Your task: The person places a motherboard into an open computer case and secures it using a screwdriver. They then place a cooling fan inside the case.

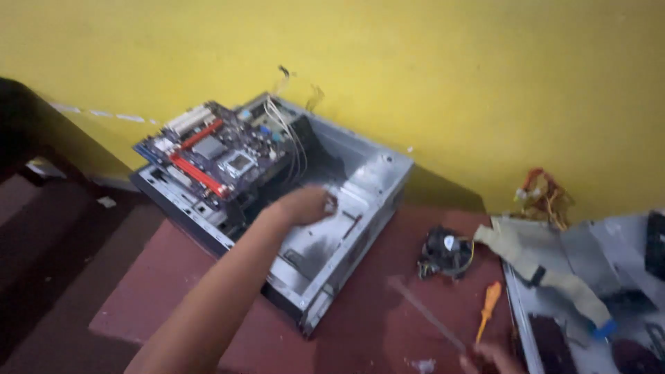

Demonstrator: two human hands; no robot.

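Grey metal computer case holds the left hand, grip unclear; right hand likewise.

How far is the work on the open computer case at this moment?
Done: the grey metal computer case lies open, the green motherboard with red slots rests tilted on its edge, and the black cooler fan lies out on the red surface. In hand: the left hand reaches inside the case. Left: white cables remain inside; the orange screwdriver lies unused near the right hand.
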